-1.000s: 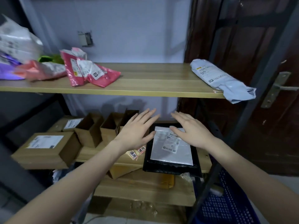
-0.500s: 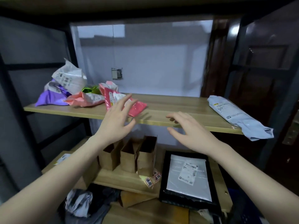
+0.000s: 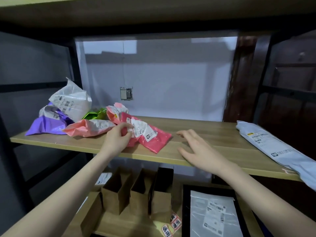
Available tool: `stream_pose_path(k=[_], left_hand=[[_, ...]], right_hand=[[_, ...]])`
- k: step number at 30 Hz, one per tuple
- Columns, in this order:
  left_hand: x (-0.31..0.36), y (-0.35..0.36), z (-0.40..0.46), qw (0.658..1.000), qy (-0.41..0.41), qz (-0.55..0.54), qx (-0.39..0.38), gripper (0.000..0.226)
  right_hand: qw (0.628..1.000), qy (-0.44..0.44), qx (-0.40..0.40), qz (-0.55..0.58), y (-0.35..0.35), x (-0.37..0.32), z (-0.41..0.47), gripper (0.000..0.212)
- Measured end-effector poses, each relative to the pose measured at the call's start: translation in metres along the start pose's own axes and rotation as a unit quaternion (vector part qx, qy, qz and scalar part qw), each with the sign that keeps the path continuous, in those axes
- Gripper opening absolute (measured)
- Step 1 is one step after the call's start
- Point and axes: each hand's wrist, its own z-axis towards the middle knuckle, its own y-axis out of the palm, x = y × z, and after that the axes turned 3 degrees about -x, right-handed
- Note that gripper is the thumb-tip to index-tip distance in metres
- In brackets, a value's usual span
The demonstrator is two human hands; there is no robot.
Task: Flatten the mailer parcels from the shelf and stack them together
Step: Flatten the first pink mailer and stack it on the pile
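The left hand [image 3: 118,140] pinches the crumpled bright pink plastic mailer [image 3: 147,134] on the wooden shelf [image 3: 205,134] while the right hand [image 3: 196,149] hovers open beside it, so a one-sided pull could probably drag the neighbouring pale pink mailer [image 3: 89,128] off the shelf.

My bare left hand [image 3: 118,139], forearm extended forward and up, curls with fingertips [image 3: 128,128] pinched together. My bare right hand [image 3: 198,149] reaches forward palm down, fingers spread and relaxed, gripping nothing.
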Motion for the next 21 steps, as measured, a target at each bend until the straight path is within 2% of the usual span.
stream_pose_path(k=[4,7,10,14,17,19,21], left_hand=[[0.026,0.018,0.008,0.991,0.045,-0.12,-0.033,0.028],[0.047,0.037,0.011,0.971,0.087,-0.218,-0.043,0.026],[0.065,0.056,0.011,0.955,0.106,-0.274,-0.04,0.019],[0.071,0.067,0.019,0.957,0.112,-0.268,-0.028,0.027],[0.068,0.071,0.028,0.959,0.098,-0.259,-0.064,0.027],[0.068,0.077,0.028,0.96,0.095,-0.239,-0.116,0.025],[0.065,0.084,0.026,0.97,0.09,-0.184,-0.131,0.035]], right_hand=[[0.998,0.047,0.031,0.028,-0.007,0.005,0.011,0.048],[0.975,0.1,0.12,0.156,-0.014,0.019,0.016,0.05],[0.937,0.102,0.189,0.275,-0.025,0.034,0.017,0.049],[0.935,0.103,0.234,0.244,-0.05,0.055,0.009,0.066],[0.938,0.119,0.208,0.252,-0.069,0.076,0.003,0.066],[0.952,0.142,0.168,0.211,-0.072,0.088,0.001,0.065],[0.967,0.163,0.124,0.154,-0.068,0.098,-0.002,0.066]])
